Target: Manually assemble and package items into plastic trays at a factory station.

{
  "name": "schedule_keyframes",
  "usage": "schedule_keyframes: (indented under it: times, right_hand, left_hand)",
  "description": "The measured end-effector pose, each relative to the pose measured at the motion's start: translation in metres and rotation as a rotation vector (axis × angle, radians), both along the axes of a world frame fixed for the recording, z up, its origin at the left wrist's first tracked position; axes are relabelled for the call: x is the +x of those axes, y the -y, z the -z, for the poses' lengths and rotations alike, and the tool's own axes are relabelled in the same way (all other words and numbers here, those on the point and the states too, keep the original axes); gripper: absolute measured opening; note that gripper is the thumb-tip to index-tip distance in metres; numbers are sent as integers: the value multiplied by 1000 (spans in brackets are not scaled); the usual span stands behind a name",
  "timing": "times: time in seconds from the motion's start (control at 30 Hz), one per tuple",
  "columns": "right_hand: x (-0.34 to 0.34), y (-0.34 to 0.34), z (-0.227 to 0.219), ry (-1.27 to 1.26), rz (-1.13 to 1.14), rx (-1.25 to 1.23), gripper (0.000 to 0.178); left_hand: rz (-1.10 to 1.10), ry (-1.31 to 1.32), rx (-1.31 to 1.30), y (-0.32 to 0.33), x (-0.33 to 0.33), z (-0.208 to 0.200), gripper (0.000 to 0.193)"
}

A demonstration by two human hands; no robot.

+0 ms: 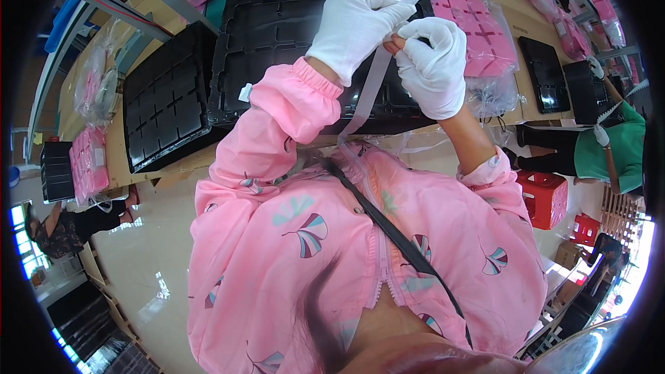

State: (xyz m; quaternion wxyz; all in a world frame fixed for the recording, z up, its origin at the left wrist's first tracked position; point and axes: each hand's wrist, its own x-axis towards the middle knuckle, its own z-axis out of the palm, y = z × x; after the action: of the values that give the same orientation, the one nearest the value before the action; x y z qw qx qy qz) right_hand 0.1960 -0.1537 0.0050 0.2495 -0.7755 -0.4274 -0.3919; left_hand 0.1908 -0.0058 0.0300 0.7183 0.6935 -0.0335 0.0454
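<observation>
My left hand (360, 31), in a white glove, is closed in a pinch on a long, narrow white strip (370, 90). Beside it my right hand (435, 66), also gloved but with bare fingertips showing, has its fingers pressed together at the same strip. The fingertips of both hands nearly meet. From there one length of strip slopes up to the far right, and another hangs down toward my chest. Under my hands lies a large stack of black plastic trays (267, 21) with moulded compartments. What exactly the fingertips pinch is too small to make out.
Another black tray stack (170, 100) stands to the left on the cardboard-covered bench. Pink trays in clear plastic (478, 34) lie at the right, near a smaller black tray (544, 73). A co-worker in green (623, 142) stands far right, by a red stool (544, 199).
</observation>
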Motion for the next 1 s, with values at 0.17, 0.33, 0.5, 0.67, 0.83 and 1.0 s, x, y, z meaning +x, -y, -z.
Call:
schedule_keyframes:
  times: [0.17,0.33,0.5,0.67,0.83,1.0]
  right_hand:
    - [3,0,3,33,-61,-6,25]
    - [7,-12,-17,81,-218,43,21]
    - [7,-12,-19,-9,-272,40,16]
    - [7,-11,-16,-24,-266,11,17]
    - [6,-9,-15,-76,-282,36,13]
    - [2,-2,-14,-13,-220,8,16]
  left_hand:
    - [-3,-39,-57,-2,6,8,21]
    - [5,-67,-109,-6,3,6,20]
    - [-3,-75,-92,-9,2,5,20]
    - [-30,-76,-93,-7,4,8,20]
    - [-33,-56,-101,-6,6,12,19]
    - [-21,-66,-114,-6,8,8,20]
